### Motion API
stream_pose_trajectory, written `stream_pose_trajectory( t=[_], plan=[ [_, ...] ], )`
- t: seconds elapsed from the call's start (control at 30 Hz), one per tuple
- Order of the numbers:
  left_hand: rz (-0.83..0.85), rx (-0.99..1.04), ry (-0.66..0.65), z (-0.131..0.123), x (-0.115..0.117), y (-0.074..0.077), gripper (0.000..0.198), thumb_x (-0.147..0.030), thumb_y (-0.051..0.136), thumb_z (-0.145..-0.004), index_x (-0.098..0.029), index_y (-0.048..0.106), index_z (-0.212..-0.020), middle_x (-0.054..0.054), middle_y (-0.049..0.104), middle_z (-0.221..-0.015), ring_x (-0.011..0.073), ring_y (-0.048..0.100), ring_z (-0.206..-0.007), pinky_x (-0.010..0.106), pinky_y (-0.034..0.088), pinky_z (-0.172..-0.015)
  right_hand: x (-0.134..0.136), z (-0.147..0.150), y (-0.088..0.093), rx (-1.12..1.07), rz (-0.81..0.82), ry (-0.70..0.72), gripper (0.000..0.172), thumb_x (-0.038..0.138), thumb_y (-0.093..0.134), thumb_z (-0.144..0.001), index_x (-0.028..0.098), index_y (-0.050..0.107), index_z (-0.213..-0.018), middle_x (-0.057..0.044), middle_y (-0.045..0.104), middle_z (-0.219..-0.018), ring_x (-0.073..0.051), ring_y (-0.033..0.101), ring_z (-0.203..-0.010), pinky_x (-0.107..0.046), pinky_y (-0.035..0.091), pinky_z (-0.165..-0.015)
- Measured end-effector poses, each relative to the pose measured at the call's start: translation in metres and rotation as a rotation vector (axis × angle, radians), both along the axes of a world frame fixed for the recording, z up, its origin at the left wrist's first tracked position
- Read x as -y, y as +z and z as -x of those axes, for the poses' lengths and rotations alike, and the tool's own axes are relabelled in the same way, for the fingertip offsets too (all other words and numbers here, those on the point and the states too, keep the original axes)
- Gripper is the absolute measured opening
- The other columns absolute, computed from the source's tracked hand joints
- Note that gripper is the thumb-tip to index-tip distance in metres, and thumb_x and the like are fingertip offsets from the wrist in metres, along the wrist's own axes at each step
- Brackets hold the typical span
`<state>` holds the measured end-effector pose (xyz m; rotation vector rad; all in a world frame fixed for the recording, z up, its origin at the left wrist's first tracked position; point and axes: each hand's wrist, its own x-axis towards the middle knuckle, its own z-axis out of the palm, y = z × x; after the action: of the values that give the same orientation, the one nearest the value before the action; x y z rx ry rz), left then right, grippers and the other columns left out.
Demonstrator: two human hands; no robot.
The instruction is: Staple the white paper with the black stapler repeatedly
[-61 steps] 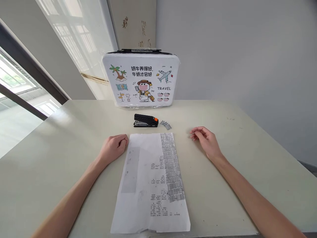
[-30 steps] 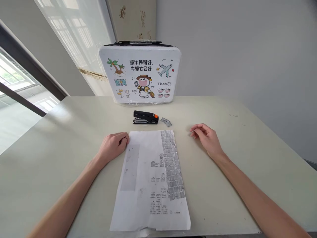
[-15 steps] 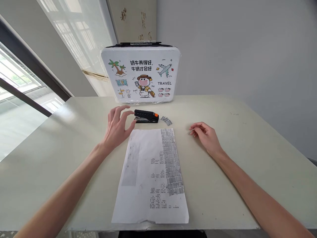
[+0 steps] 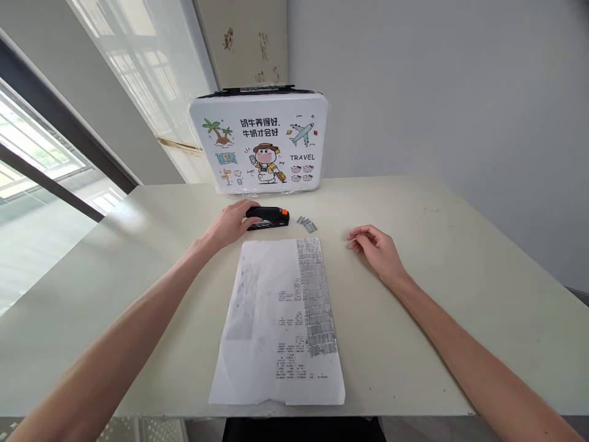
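My left hand (image 4: 234, 222) is closed round the left end of a black stapler (image 4: 271, 215) with an orange button, its fingers over the top and the thumb along the near side. The stapler lies on the table. My right hand (image 4: 373, 245) rests on the table to the right, fingers loosely curled in with the thumb against them, and I see nothing in it. Several short strips of staples (image 4: 307, 223) lie just right of the stapler. A printed sheet of paper (image 4: 271, 374) lies nearer me, rows of staples (image 4: 317, 301) covering its right side.
A white case (image 4: 285, 110) with cartoon cow pictures stands upright at the back of the pale table (image 4: 414, 356). Behind it are a grey wall (image 4: 414, 80) and a plastic-covered panel. A window is at the left.
My left hand has gone from spread fingers beside the stapler to a grip on its left end. My right hand stays in place. The view has shifted slightly.
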<state>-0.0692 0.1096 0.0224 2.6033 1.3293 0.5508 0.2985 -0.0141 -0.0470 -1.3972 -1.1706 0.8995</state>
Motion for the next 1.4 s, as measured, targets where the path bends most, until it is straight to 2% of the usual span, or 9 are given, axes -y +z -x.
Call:
stream_pose_trajectory(
  t=[0.17, 0.37, 0.57, 0.77, 0.87, 0.97, 1.13, 1.23, 1.4],
  plan=[
    [-0.154, 0.166, -0.003, -0.007, 0.033, 0.017, 0.034, -0.044, 0.053, -0.104, -0.02, 0.062, -0.127, 0.008, 0.071, -0.114, 0.0207, 0.065, -0.085, 0.034, 0.05, -0.081, 0.0, 0.002, 0.005, -0.061, 0.002, -0.002, 0.01, 0.03, 0.064, -0.087, 0.024, 0.071, -0.088, -0.003, 0.075, -0.096, -0.017, 0.067, -0.077, -0.033, 0.05, -0.072],
    [-0.095, 0.266, -0.2, -0.082, 0.099, 0.039, 0.022, -0.031, 0.062, -0.1, -0.021, 0.062, -0.12, 0.006, 0.071, -0.109, 0.0195, 0.067, -0.089, 0.031, 0.052, -0.074, -0.004, -0.006, 0.004, -0.191, -0.014, -0.04, 0.013, 0.037, 0.07, -0.083, 0.025, 0.072, -0.087, -0.003, 0.075, -0.097, -0.017, 0.065, -0.074, -0.033, 0.054, -0.071],
    [0.083, 0.236, -0.296, -0.158, 0.152, 0.011, 0.02, -0.03, 0.066, -0.099, -0.02, 0.061, -0.116, 0.005, 0.071, -0.103, 0.0168, 0.064, -0.07, 0.031, 0.048, -0.059, -0.01, -0.034, 0.006, -0.349, -0.009, -0.05, 0.016, 0.037, 0.078, -0.075, 0.026, 0.071, -0.085, -0.003, 0.074, -0.093, -0.018, 0.069, -0.075, -0.036, 0.059, -0.074],
    [0.116, 0.245, -0.304, -0.187, 0.175, -0.019, 0.02, -0.031, 0.065, -0.099, -0.021, 0.059, -0.115, 0.006, 0.071, -0.105, 0.0177, 0.066, -0.065, 0.032, 0.046, -0.053, -0.011, -0.047, 0.013, -0.407, 0.026, -0.019, 0.021, 0.037, 0.083, -0.072, 0.025, 0.071, -0.085, -0.003, 0.074, -0.092, -0.019, 0.07, -0.08, -0.036, 0.061, -0.078],
    [0.122, 0.283, -0.324, -0.189, 0.176, -0.025, 0.019, -0.031, 0.065, -0.099, -0.022, 0.06, -0.115, 0.007, 0.072, -0.104, 0.0203, 0.07, -0.073, 0.034, 0.053, -0.062, -0.01, -0.045, 0.014, -0.397, 0.046, 0.02, 0.023, 0.038, 0.085, -0.071, 0.025, 0.073, -0.086, -0.003, 0.074, -0.093, -0.019, 0.07, -0.082, -0.036, 0.061, -0.079],
    [0.104, 0.311, -0.36, -0.182, 0.173, -0.028, 0.033, -0.034, 0.068, -0.099, -0.024, 0.056, -0.128, 0.009, 0.072, -0.115, 0.0273, 0.072, -0.099, 0.043, 0.059, -0.085, -0.007, -0.041, 0.017, -0.373, 0.06, 0.064, 0.028, 0.044, 0.086, -0.072, 0.025, 0.074, -0.088, -0.003, 0.074, -0.096, -0.018, 0.07, -0.084, -0.035, 0.06, -0.081],
    [0.041, 0.254, -0.285, -0.141, 0.172, -0.04, 0.083, -0.044, 0.072, -0.096, -0.028, 0.022, -0.162, 0.017, 0.049, -0.157, 0.0374, 0.041, -0.151, 0.06, 0.043, -0.118, 0.007, -0.038, 0.033, -0.256, 0.115, 0.167, 0.035, 0.055, 0.084, -0.08, 0.025, 0.076, -0.095, -0.006, 0.075, -0.11, -0.021, 0.07, -0.097, -0.035, 0.057, -0.088],
    [0.052, 0.146, -0.238, -0.106, 0.17, -0.049, 0.09, -0.051, 0.067, -0.099, -0.029, 0.011, -0.166, 0.018, 0.035, -0.168, 0.0394, 0.026, -0.159, 0.063, 0.037, -0.123, 0.022, -0.039, 0.041, -0.118, 0.14, 0.22, 0.04, 0.064, 0.072, -0.09, 0.026, 0.076, -0.101, -0.008, 0.074, -0.118, -0.024, 0.07, -0.105, -0.038, 0.056, -0.094],
    [0.079, 0.051, -0.206, -0.066, 0.163, -0.048, 0.085, -0.055, 0.062, -0.1, -0.027, 0.017, -0.166, 0.017, 0.036, -0.168, 0.0378, 0.025, -0.159, 0.061, 0.036, -0.124, 0.053, -0.039, 0.035, -0.022, 0.146, 0.18, 0.045, 0.069, 0.063, -0.094, 0.026, 0.074, -0.101, -0.008, 0.076, -0.116, -0.025, 0.07, -0.106, -0.038, 0.055, -0.095]
  ],
)
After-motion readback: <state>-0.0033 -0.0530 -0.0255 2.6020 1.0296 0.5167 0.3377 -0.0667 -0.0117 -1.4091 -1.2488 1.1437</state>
